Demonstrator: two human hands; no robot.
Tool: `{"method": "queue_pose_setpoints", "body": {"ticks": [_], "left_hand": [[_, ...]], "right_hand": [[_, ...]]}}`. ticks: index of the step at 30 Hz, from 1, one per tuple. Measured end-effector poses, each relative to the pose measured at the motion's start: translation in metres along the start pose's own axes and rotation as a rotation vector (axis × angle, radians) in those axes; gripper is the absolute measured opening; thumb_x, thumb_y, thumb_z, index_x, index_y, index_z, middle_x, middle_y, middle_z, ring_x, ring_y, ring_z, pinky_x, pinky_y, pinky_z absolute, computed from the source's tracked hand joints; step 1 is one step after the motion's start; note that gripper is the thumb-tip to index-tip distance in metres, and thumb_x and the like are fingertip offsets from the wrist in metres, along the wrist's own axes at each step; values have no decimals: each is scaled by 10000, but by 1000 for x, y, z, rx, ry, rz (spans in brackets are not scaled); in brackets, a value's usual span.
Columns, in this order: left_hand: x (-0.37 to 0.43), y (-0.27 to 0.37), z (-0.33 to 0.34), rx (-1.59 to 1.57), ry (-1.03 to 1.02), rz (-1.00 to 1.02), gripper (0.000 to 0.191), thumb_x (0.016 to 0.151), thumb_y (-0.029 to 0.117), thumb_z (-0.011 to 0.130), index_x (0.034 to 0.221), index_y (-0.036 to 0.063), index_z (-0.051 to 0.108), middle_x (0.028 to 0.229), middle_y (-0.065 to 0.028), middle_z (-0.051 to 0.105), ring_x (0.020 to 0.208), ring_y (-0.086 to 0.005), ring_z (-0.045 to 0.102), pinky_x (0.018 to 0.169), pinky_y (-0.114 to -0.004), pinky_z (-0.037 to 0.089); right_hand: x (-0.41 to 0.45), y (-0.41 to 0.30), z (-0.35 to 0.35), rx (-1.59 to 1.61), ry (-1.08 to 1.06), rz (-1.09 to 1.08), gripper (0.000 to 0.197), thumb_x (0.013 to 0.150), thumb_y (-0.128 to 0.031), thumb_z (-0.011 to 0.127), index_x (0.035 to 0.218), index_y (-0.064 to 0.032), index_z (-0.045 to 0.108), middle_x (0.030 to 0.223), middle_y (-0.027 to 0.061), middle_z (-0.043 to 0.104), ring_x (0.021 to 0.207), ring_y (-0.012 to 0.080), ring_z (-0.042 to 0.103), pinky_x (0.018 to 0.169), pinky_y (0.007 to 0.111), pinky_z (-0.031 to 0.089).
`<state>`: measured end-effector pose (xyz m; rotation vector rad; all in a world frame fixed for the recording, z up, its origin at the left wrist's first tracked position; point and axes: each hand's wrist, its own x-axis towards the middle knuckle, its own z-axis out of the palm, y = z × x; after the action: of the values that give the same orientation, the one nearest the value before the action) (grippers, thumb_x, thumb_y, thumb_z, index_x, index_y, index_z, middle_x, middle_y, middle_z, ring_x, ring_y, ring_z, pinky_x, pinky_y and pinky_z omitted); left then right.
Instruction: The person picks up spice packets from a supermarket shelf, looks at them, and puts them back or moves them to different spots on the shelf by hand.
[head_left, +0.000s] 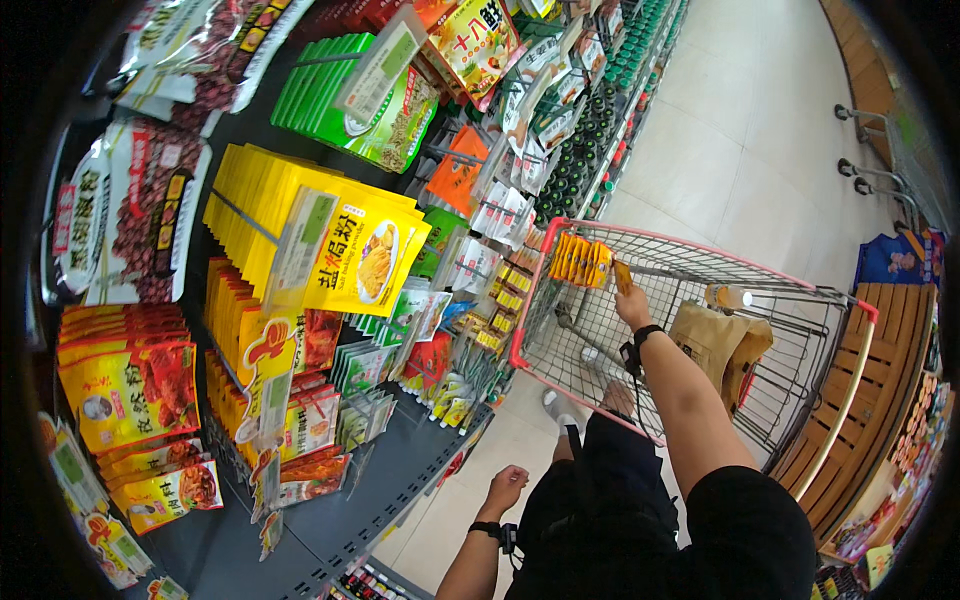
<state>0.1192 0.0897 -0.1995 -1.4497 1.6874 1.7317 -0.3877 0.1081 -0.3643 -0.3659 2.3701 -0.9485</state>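
Note:
Over the wire shopping cart (551, 330), my right hand (634, 306) grips a small orange-yellow packet (622, 277) by its lower end. Just left of that packet, a row of similar orange seasoning packets (580, 260) stands at the cart's far corner. A brown paper bag (705, 337) and a bottle with a white cap (727, 296) are in the cart, to the right of my right forearm. My left hand (508, 487) hangs low beside my leg, its fingers curled, with nothing visible in it.
At left, store shelving holds hanging yellow seasoning packets (367, 251), green packets (375, 112) and pepper powder pouches (131, 214). Dark-capped bottles (574, 161) line the shelf farther along. A slatted wooden display (847, 382) stands right of the cart, and metal wheeled racks (870, 176) are at upper right.

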Motion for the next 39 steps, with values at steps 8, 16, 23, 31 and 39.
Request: {"method": "queue_pose_setpoints", "body": {"ticks": [8,16,23,31,39], "left_hand": [[19,-1,-45,-11,-18,236,191,947,197,639,961,6,649,857,-99,705,790,-180,689,718,-316,547],[28,56,-97,-138,-23,678,319,883,155,727,1139,13,601,1003,-93,689,924,-184,668,805,-340,535],[-17,128,-76,-215,-276,746,255,887,81,698,1132,36,638,1133,-54,668,1001,-212,656,851,-377,514],[-135,180,-96,229,476,1380,111,900,119,661,914,8,663,910,-126,664,800,-230,649,701,-351,526],[-160,176,-134,516,449,1218,367,685,338,845,876,58,705,903,-96,611,879,-318,612,779,-441,476]], "right_hand": [[-78,19,-49,251,282,145,209,861,-162,618,866,46,636,678,81,630,563,196,589,543,364,459],[-277,-140,-85,565,-510,-52,142,970,-76,573,993,32,663,995,121,711,924,198,686,861,335,560],[-355,-182,-100,805,-648,-119,218,1001,-240,604,967,-25,627,914,48,706,777,91,646,723,241,533],[-397,-242,-98,692,-815,-31,437,1019,-367,550,1286,-22,551,1144,45,611,1018,117,614,923,285,507],[-401,-280,-72,649,-935,-356,280,1036,-127,484,1260,20,564,1159,82,648,1049,155,626,950,292,498]]}}
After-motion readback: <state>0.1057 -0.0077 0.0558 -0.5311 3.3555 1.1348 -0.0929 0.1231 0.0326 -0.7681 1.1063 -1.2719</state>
